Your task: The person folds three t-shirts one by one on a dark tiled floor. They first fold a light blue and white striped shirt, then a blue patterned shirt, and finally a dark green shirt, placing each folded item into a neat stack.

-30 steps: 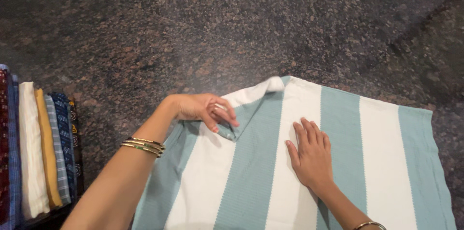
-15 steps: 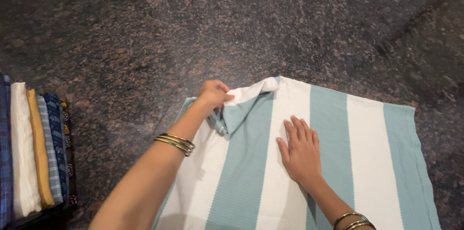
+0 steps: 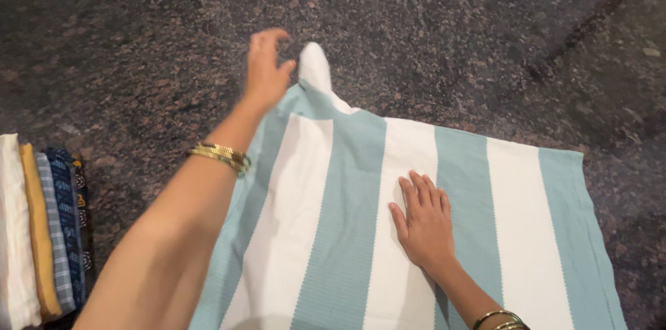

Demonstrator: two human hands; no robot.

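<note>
Left hand [image 3: 267, 70] on striped cloth [image 3: 347, 233] corner, right hand [image 3: 423, 222] flat

Ribbed woven cloth, matt, in the striped towel [image 3: 347, 219]. Polished speckled granite, faintly glossy, for the counter [image 3: 451, 32]. Shiny gold metal on the bangles [image 3: 220, 157]. Soft matt fabric in the folded cloths [image 3: 41, 233].

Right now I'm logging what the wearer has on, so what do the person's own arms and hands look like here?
Both forearms are bare, with no sleeves in view and no gloves. The left hand has a small stack of thin gold bangles at its wrist. The right hand has thin gold bangles too, partly cut off by the frame's bottom edge. No rings or watch can be made out.
</note>
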